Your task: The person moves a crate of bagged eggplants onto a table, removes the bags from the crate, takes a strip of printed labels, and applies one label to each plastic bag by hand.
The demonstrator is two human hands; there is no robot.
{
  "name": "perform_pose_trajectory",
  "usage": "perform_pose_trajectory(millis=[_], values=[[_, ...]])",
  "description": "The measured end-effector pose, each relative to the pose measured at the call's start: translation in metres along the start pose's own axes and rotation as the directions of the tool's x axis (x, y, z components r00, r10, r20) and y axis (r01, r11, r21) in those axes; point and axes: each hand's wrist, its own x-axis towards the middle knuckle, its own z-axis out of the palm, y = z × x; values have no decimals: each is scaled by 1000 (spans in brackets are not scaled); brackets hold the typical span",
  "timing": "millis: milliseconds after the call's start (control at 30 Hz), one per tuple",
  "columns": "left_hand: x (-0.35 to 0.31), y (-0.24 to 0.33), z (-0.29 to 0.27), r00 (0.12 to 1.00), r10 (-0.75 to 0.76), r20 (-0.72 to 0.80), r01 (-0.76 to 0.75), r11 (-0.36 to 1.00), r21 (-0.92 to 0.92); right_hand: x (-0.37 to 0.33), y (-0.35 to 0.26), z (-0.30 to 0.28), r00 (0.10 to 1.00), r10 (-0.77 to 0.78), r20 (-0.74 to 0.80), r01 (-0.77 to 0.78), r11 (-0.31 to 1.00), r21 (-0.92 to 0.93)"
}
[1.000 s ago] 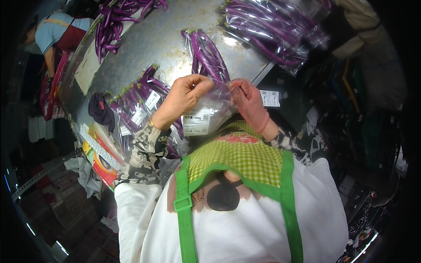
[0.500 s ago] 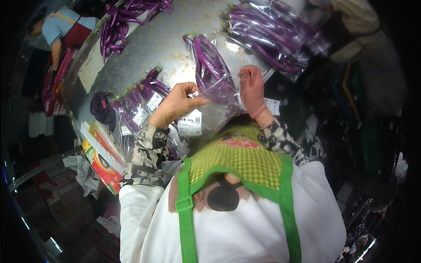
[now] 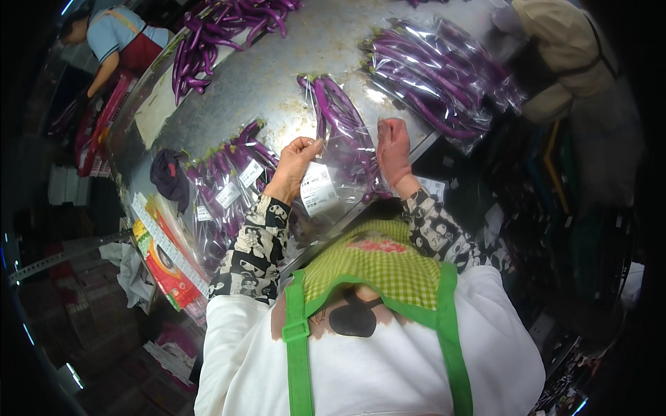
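Note:
A clear plastic bag of long purple eggplants [image 3: 340, 114] lies on the metal table in front of me, its lower part between my hands. My left hand [image 3: 297, 166] is bare and pinches the bag's left edge between thumb and fingers. Just below those fingers, a white printed label [image 3: 318, 191] lies tilted against the plastic. On my right hand [image 3: 394, 152] is a pinkish-red glove. Its fingers are closed at the bag's right edge, and the plastic runs up to them. The eggplants' lower ends show through the film near the table's front edge.
Several labelled bags of eggplants [image 3: 225, 184] lie at the left, beside a dark cloth [image 3: 166, 175] and a colourful packet [image 3: 165, 267]. Unlabelled-looking bagged eggplants [image 3: 433, 76] pile at the far right. Loose eggplants [image 3: 208, 45] lie far left. A co-worker [image 3: 121, 41] bends beyond; another person [image 3: 562, 48] stands right.
The label has tilted and shifted right with my left hand. Both hands are slightly closer together. More of the eggplants' lower ends shows, and the whole view has shifted a little.

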Motion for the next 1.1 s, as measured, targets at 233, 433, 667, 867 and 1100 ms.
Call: perform_pose_trajectory(millis=[233, 433, 667, 867, 1100], values=[[1, -7, -4, 999, -30, 24, 34, 985, -168, 6, 7, 6, 999, -19, 27, 15, 987, 162], [-1, -3, -2, 998, -60, 28, 64, 982, -176, 7, 2, 5, 994, 100, 38, -105, 979, 173], [5, -6, -17, 988, -103, 117, 113, 991, -78, 5, -8, 6, 995, 98, 15, -99, 980, 170], [2, 0, -7, 997, -51, 49, 56, 994, -99, 4, -10, -2, 996, 49, 71, -63, 976, 207], [-6, 15, -2, 978, -175, 115, 163, 981, 105, 11, 2, -7, 997, -21, 78, 0, 964, 267]])
